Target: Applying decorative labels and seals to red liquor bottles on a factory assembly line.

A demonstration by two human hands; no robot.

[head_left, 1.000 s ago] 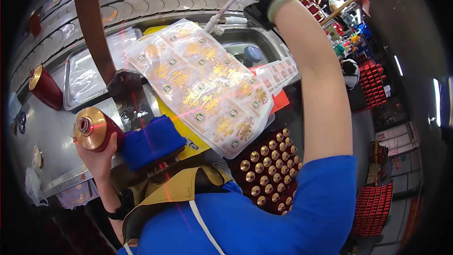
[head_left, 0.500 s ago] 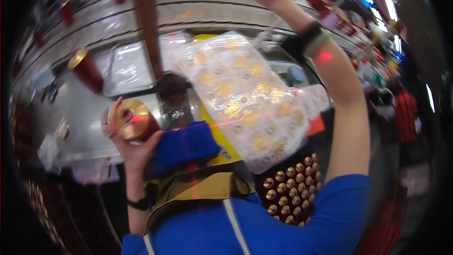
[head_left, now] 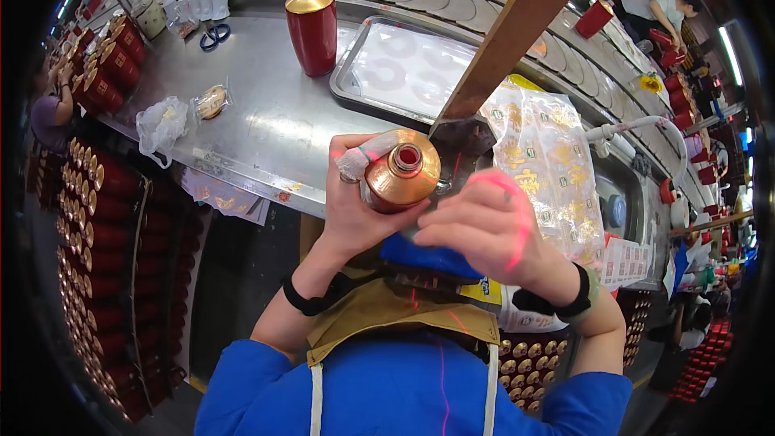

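Bottle (head_left: 401, 176) gripped in left hand (head_left: 355, 210); right hand (head_left: 484, 226) half-curled, touching its side.

Lighting: bright and even, supplied by ceiling strip lamps (head_left: 731, 48) seen at upper right. Glare: soft sheen noted on the steel table (head_left: 266, 125) and metal tray (head_left: 355, 73). Distortion: strong fisheye bending, dark vignette at the rim. Blur: slight on the right hand (head_left: 484, 222), crossed by red laser lines

the lower body of the gold-shouldered bottle (head_left: 400, 182) was hidden inside the left hand (head_left: 355, 210); the right hand (head_left: 484, 230) covered part of a blue cloth (head_left: 420, 257); its fingertips blurred; a wooden post (head_left: 517, 32) ran off the top edge.
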